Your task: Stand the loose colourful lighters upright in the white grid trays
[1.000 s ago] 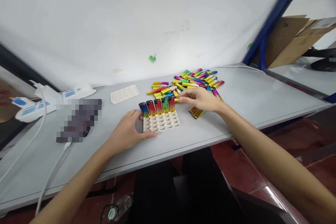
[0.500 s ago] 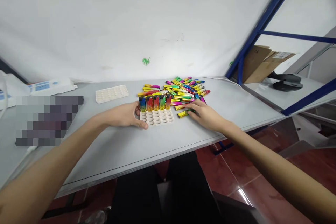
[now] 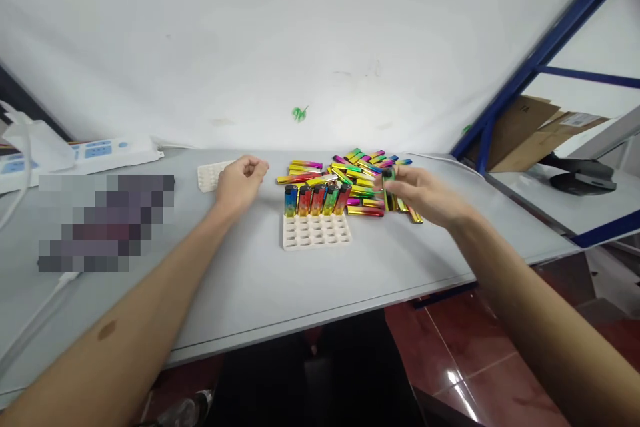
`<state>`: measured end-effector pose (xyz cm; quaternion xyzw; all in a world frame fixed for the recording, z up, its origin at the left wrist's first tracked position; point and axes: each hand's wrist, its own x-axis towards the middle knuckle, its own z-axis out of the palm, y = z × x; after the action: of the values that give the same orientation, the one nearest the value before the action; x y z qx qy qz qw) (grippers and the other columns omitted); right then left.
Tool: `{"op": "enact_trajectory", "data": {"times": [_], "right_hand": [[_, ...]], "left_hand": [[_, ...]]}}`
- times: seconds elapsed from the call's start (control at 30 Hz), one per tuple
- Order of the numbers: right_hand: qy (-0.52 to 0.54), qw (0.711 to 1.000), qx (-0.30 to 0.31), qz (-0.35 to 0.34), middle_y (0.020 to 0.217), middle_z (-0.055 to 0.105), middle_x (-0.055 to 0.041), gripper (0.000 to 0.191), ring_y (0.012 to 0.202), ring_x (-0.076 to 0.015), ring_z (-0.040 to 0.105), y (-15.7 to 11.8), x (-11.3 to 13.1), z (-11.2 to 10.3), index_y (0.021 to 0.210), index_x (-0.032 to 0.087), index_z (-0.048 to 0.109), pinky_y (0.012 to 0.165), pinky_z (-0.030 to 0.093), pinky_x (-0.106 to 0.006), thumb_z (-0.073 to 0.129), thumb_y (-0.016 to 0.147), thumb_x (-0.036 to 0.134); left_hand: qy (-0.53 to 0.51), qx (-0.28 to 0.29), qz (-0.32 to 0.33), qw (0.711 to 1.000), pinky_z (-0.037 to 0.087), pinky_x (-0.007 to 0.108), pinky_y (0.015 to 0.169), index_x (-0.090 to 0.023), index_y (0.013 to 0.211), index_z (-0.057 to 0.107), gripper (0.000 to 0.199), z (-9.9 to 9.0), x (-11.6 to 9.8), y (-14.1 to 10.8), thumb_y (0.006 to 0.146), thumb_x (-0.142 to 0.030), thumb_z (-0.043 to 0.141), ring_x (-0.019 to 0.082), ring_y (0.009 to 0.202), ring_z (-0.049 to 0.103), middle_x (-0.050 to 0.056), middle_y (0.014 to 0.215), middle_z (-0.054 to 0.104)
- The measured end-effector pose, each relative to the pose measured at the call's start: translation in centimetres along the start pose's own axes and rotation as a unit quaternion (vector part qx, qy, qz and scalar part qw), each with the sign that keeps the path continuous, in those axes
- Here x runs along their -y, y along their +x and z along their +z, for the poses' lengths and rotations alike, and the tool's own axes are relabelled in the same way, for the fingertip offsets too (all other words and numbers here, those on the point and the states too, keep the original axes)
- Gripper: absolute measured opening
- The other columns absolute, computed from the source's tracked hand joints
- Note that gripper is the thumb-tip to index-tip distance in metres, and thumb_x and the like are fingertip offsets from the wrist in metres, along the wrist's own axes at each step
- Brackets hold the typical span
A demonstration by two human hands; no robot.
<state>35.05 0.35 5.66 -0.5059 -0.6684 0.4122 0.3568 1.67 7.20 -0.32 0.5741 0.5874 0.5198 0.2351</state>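
A white tray with rows of oval holes (image 3: 316, 233) lies in front of me. Across its far row stands a line of shiny lighters (image 3: 317, 201), in blue, red and green over yellow. My left hand (image 3: 241, 183) is raised to the left of the tray, its fingers curled together with nothing visible in them. In my right hand (image 3: 417, 193), a green lighter (image 3: 389, 188) is held upright between thumb and fingers. That hand is at the right side of a loose pile of metallic-coloured lighters (image 3: 360, 177), covering part of it.
Behind my left hand lies a second holed white tray (image 3: 207, 177), partly covered. Farther left are a blurred-out object (image 3: 107, 223) and a power strip (image 3: 100, 150). A white wall (image 3: 320, 47) rises behind the table; blue metal posts (image 3: 540, 47) and cardboard boxes (image 3: 525, 130) stand right.
My left hand has let go of the tray and moved up and left. My right hand has lifted a lighter from the table and turned it upright. The view has shifted slightly.
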Motion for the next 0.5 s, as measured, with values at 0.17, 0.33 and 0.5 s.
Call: {"op": "enact_trajectory", "data": {"times": [0.17, 0.33, 0.5], "right_hand": [[0.248, 0.967, -0.062, -0.02, 0.068, 0.051, 0.0071, 0.037, 0.047, -0.0073, 0.043, 3.9, 0.0, 4.3, 0.087, 0.026, 0.046, 0.041, 0.028, -0.02, 0.072, 0.08, 0.051], [0.256, 0.963, -0.086, 0.005, 0.051, 0.03, 0.0075, 0.052, 0.039, -0.006, 0.018, 4.3, -1.8, 6.2, 0.068, 0.022, 0.045, 0.038, 0.012, -0.024, 0.053, 0.085, 0.071], [0.203, 0.975, -0.091, 0.003, 0.046, 0.026, 0.005, 0.058, 0.039, -0.008, 0.017, 3.6, -2.4, 5.9, 0.057, 0.023, 0.034, 0.039, 0.013, -0.026, 0.041, 0.089, 0.07]], "left_hand": [[0.118, 0.094, 0.061, 0.987, 0.04, 0.028, 0.066, -0.022, 0.084, 0.067, 0.022, -0.4, -0.8, -1.2, 0.082, -0.042, 0.057, 0.015, 0.066, 0.057, -0.001, 0.072, 0.066], [0.203, 0.193, 0.128, 0.951, 0.039, 0.028, 0.064, -0.022, 0.094, 0.066, 0.019, -0.7, -1.5, -2.1, 0.083, -0.03, 0.052, 0.016, 0.065, 0.056, -0.001, 0.074, 0.067], [0.247, 0.22, 0.147, 0.932, 0.037, 0.029, 0.062, -0.022, 0.111, 0.063, 0.033, -1.4, -2.0, -2.7, 0.082, -0.022, 0.049, 0.017, 0.065, 0.056, -0.001, 0.078, 0.066]]}}
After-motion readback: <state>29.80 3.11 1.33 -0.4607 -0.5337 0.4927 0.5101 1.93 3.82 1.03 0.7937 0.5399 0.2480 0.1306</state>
